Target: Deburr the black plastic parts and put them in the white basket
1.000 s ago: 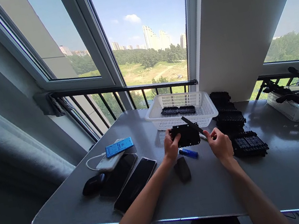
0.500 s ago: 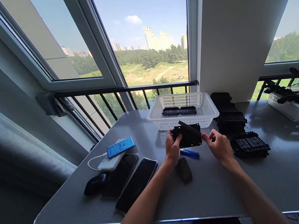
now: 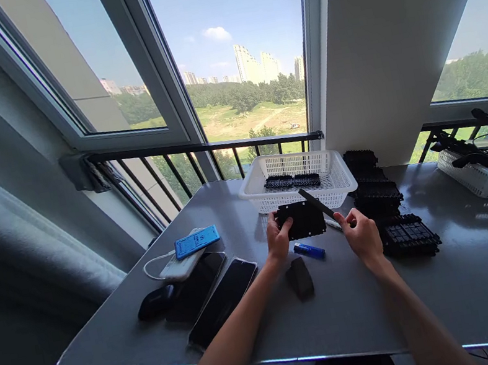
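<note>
My left hand [image 3: 277,236] grips the left edge of a flat black plastic plate [image 3: 305,221] with notched edges, thumb across its face. It is held up above the table in front of a white basket. My right hand [image 3: 361,237] is closed around the lower end of a flat dark file [image 3: 316,201], which slants up to the left. The file's blade overlaps the plate's upper right corner in view; whether they touch I cannot tell. Below the plate lie a small blue stick-shaped item [image 3: 309,251] and a dark block [image 3: 299,279].
The white basket [image 3: 249,189] holds black plastic parts [image 3: 291,181]. Similar parts are stacked [image 3: 376,194] to its right, with one grid part [image 3: 409,236] nearer. Phones [image 3: 222,299], a mouse [image 3: 155,302] and a power bank [image 3: 183,265] lie left. Another white basket [image 3: 485,184] stands far right.
My right hand has moved slightly right, drawing the file off the middle of the plate towards its upper right corner. My left hand and the plate have shifted a little left.
</note>
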A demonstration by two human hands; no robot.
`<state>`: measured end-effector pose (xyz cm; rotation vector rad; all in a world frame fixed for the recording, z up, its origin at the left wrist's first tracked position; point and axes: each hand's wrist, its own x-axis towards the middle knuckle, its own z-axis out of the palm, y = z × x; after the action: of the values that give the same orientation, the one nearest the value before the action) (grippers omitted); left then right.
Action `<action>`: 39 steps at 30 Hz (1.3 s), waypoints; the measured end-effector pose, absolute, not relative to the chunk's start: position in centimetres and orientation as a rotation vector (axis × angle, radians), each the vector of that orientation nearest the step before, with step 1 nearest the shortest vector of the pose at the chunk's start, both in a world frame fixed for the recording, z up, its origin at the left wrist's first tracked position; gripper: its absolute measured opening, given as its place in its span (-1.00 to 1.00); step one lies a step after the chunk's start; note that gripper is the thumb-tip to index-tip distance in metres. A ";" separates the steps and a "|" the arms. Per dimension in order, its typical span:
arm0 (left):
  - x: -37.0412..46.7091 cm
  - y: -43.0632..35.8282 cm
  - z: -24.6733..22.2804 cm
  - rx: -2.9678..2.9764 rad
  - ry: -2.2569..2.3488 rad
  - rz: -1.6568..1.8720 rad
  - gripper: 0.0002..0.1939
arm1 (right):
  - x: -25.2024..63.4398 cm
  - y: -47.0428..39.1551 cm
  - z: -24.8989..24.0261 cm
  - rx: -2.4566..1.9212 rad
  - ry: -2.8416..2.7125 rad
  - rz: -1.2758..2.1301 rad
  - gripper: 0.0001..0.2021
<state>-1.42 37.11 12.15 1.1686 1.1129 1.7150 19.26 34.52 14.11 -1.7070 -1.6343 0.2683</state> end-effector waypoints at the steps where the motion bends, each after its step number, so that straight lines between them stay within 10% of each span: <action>1: -1.4 37.1 12.2 1.165 1.113 1.717 -0.69 | 19.1 34.5 14.1 -1.697 -1.657 0.270 -0.46; 24: 0.3 34.7 12.4 1.559 1.226 1.476 -0.76 | 17.3 34.2 14.0 -1.502 -1.340 0.543 -0.15; 39: -0.4 35.4 12.8 1.510 1.309 1.425 -0.53 | 17.7 34.9 13.5 -1.151 -1.184 1.105 -0.41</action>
<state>-0.43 35.40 12.82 1.5095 1.3090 1.4253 17.66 34.93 13.46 -1.1514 -1.1836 1.1053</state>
